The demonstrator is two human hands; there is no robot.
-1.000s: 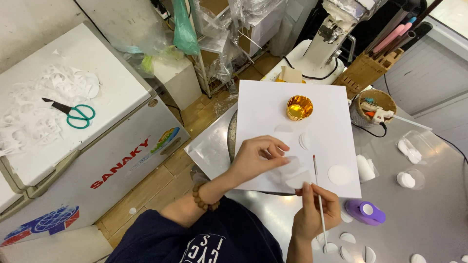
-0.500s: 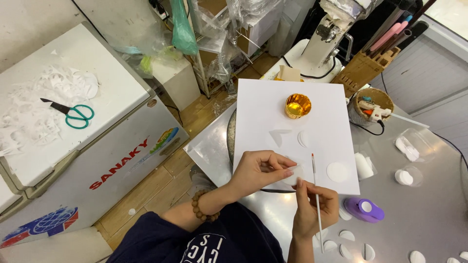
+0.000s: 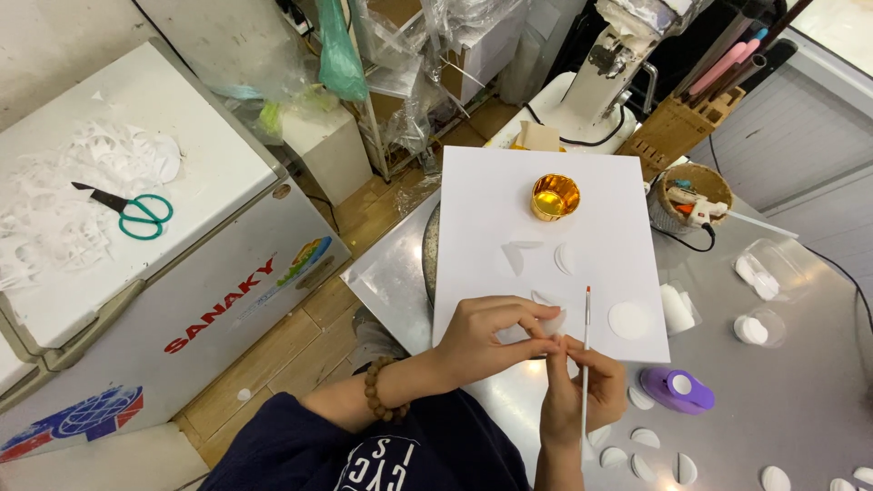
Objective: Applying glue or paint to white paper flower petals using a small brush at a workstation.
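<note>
A small white paper petal (image 3: 551, 320) is pinched between the fingertips of both hands at the near edge of the white board (image 3: 546, 245) on the steel surface (image 3: 800, 382). The left hand (image 3: 491, 341) is closed on the petal; a thin paintbrush (image 3: 585, 364) is also gripped upright in the right hand (image 3: 582, 386). A light pinch would likely keep the petal uncreased. On the board are counted one gold cup (image 3: 555, 196), three cut petals and one white disc (image 3: 628, 320). One purple paper punch (image 3: 680, 389) lies beside the board.
</note>
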